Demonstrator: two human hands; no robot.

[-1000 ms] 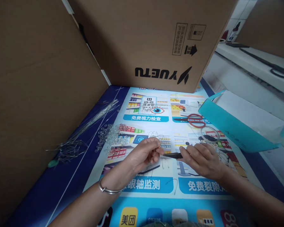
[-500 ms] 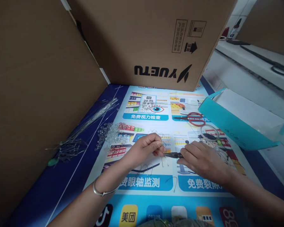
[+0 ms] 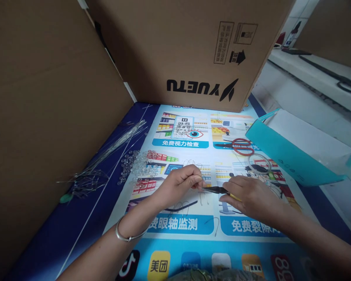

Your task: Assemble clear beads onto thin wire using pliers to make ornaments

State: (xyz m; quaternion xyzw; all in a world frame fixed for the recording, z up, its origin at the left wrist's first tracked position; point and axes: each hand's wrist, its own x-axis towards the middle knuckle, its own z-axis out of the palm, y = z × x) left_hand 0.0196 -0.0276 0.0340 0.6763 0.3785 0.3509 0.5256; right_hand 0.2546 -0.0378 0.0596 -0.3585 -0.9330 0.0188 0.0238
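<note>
The left hand (image 3: 181,183) is curled, its fingertips pinched together on something thin, most likely a bit of wire, though the piece itself is too fine to make out. The right hand (image 3: 248,197) is closed around the pliers (image 3: 215,190), whose dark nose sticks out to the left and meets the left fingertips; whether the nose is clamped on the wire cannot be told. A sliver of yellow handle shows under the right thumb, and the rest of the handles is hidden in the palm. Both hands hover just above the poster (image 3: 187,230) that covers the table. A bangle (image 3: 125,234) rings the left wrist.

Beneath and just near the hands lie a few bent wires (image 3: 181,207), thin and hard to trace against the print. To the left of the left hand sits a heap of clear beads (image 3: 140,166), and further left a bundle of long straight wires (image 3: 111,150) runs along the foot of a cardboard wall (image 3: 46,97). Behind the hands, well apart, red scissors (image 3: 238,146) lie on the poster with a clear ring (image 3: 260,164) just beside them. A teal bag (image 3: 292,156) lies on its side to the right, partly cut off by the frame edge. A large box (image 3: 187,50) stands at the back.
</note>
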